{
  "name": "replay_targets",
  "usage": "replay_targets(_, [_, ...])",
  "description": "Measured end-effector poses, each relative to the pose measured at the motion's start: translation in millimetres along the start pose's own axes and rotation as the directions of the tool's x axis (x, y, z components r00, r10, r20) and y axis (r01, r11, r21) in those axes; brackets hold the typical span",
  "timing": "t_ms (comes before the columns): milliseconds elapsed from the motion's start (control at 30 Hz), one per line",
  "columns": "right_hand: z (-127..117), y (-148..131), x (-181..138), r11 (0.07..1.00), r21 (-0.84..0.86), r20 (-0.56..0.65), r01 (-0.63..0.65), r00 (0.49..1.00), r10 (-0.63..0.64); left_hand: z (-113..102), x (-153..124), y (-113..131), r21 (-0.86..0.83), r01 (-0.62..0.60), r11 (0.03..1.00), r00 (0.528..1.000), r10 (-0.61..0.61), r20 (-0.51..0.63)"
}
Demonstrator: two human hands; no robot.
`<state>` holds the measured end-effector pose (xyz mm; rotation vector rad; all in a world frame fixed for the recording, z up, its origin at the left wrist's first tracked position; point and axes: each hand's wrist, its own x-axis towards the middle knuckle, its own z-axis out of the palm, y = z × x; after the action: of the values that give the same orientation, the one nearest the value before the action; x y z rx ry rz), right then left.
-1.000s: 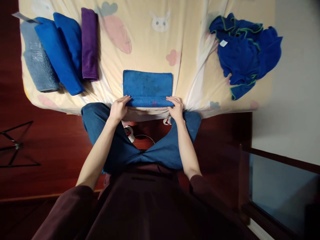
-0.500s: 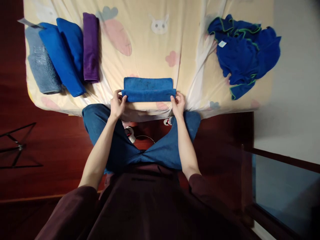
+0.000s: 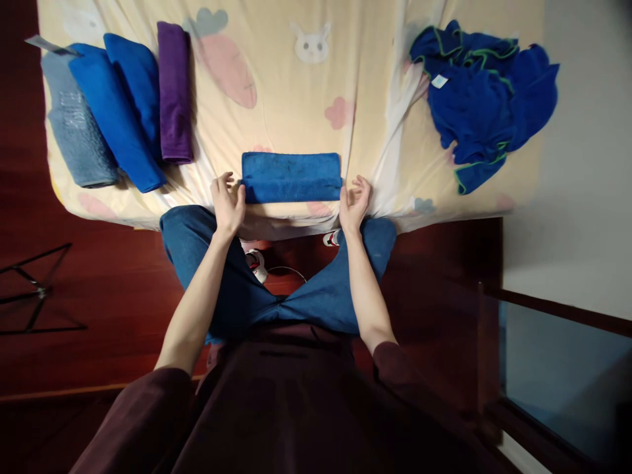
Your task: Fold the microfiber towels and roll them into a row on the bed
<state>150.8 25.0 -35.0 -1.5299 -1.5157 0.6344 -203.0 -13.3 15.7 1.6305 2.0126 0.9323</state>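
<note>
Cartoon-print bedsheet (image 3: 296,92) fills the upper frame; at its lower centre lies the blue towel (image 3: 291,176), folded into a narrow strip. Left hand (image 3: 227,201) and right hand (image 3: 354,204) flank its ends, fingers loosely spread, gripping nothing. Four rolled towels (image 3: 123,105) sit finished upper left; a crumpled blue pile (image 3: 478,99) waits upper right.

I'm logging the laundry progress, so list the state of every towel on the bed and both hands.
Blue towel: folded narrow, lying flat.
Left hand: open, at the towel's end.
Right hand: open, beside the other end.
Purple towel: folded.
Grey towel: folded.
Green-edged blue cloths: crumpled, unfolded.
</note>
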Motion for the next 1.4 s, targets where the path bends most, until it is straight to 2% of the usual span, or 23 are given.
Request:
replay_targets(67, [-4.4, -14.3, -3.5, 0.997, -0.055, 0.016, 0.06, 0.998, -0.059, -4.8, -3.5, 9.1, 0.054, -0.092, 0.994, 0.996, 0.093, 0.0])
replay_targets(133, [-3.8, -27.8, -7.6, 0.987, -0.096, 0.066, 0.127, 0.99, -0.121, -7.3, -6.4, 17.2, 0.092, -0.205, 0.975, 0.976, 0.196, 0.096])
replay_targets(233, [3.9, -41.4, -12.6, 0.961, -0.16, 0.18, 0.224, 0.964, -0.194, -4.5, -8.4, 23.1, 0.078, -0.344, 0.936, 0.909, 0.311, 0.276])
replay_targets(367, [13.1, -45.2, -14.0, 0.928, -0.202, 0.3, 0.314, 0.921, -0.247, 5.1, -6.9, 18.7, 0.044, -0.413, 0.91, 0.844, 0.365, 0.393])
replay_targets(433, [14.0, -42.7, -12.7, 0.919, -0.196, 0.344, 0.342, 0.901, -0.263, 8.7, -5.5, 13.7, 0.061, -0.416, 0.908, 0.835, 0.354, 0.422])
replay_targets(533, [12.4, -35.8, -9.8, 0.913, -0.211, 0.37, 0.349, 0.893, -0.256, 11.4, -3.7, 6.5, 0.098, -0.384, 0.918, 0.848, 0.308, 0.431])
replay_targets(700, [11.7, -22.9, -6.0, 0.924, -0.26, 0.292, 0.281, 0.935, -0.202, 12.1, -2.5, 2.6, 0.144, -0.329, 0.933, 0.88, 0.247, 0.406])
replay_targets(1000, [22.6, -15.8, -3.7, 0.919, -0.284, 0.21, 0.273, 0.953, -0.218, 13.7, 7.5, 6.3, 0.148, -0.336, 0.93, 0.899, 0.27, 0.346])
replay_targets(1133, [8.1, -20.7, -12.0, 0.929, -0.271, 0.212, 0.252, 0.957, -0.198, -3.2, -1.8, 6.4, 0.146, -0.366, 0.919, 0.856, 0.271, 0.44])
replay_targets(1233, [-6.4, -23.7, -18.0, 0.945, -0.223, 0.266, 0.239, 0.947, -0.177, -15.7, -11.6, 2.9, 0.128, -0.351, 0.928, 0.829, 0.244, 0.504])
replay_targets(1300, [-12.1, -24.0, -17.6, 0.962, -0.168, 0.296, 0.214, 0.942, -0.158, -17.8, -12.9, -0.2, 0.103, -0.322, 0.941, 0.833, 0.23, 0.504])
replay_targets(1400, [-14.0, -22.9, -11.6, 0.98, -0.118, 0.279, 0.158, 0.953, -0.12, -13.2, -6.7, -3.0, 0.066, -0.272, 0.96, 0.858, 0.211, 0.468])
